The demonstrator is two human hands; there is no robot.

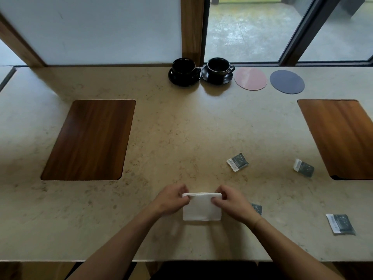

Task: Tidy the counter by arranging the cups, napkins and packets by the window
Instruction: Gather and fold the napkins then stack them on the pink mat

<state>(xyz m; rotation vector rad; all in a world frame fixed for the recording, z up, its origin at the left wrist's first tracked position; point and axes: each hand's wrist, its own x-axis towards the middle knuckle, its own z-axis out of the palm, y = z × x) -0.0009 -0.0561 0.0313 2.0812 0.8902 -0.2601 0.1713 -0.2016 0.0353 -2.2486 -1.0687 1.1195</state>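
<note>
A white folded napkin lies on the beige counter near the front edge. My left hand pinches its far left corner and my right hand pinches its far right corner. Two black cups on black saucers stand side by side at the window. Several dark packets lie to the right: one beyond my right hand, one farther right, one near the front right, and one partly hidden behind my right wrist.
A pink round coaster and a dark blue one lie right of the cups. Wooden inlay panels sit in the counter at left and right. The counter's front edge runs just below my forearms.
</note>
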